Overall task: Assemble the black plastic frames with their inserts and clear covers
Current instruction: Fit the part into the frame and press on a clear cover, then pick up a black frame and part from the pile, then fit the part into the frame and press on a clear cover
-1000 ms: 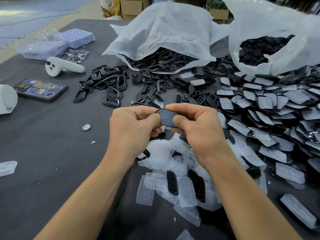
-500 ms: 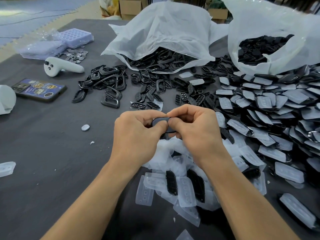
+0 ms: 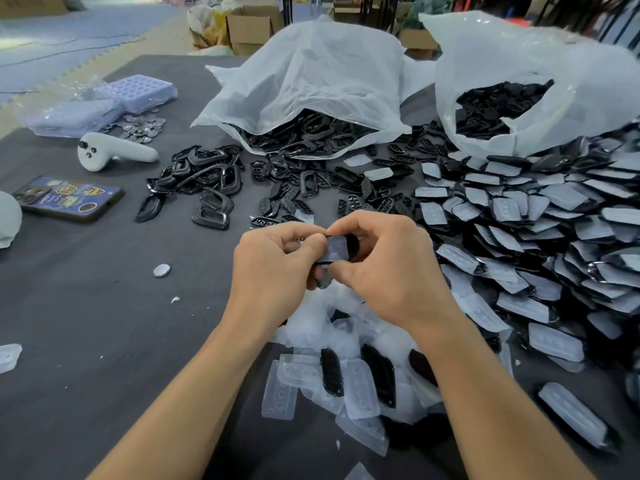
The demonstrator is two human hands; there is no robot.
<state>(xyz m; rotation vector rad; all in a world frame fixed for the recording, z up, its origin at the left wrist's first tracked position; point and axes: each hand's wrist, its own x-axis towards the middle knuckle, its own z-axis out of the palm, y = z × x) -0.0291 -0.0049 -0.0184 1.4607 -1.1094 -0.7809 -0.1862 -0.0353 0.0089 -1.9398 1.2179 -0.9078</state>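
My left hand (image 3: 273, 271) and right hand (image 3: 391, 271) both pinch one black frame (image 3: 335, 251) between them, held up off the desk (image 3: 104, 306). Half a second ago it sat edge-on in my fingertips; now it is turned so its glossy grey face looks up at me. I take that as the cover seating, nearly a finished piece. Loose clear covers (image 3: 356, 386) lie under my wrists, and the finished pile (image 3: 519, 237) is just right of my right hand.

The left hand (image 3: 273, 271) and right hand (image 3: 391, 271) meet close together ahead of the person, fingers curled, both pinching a small black plastic piece (image 3: 335, 252) between them.
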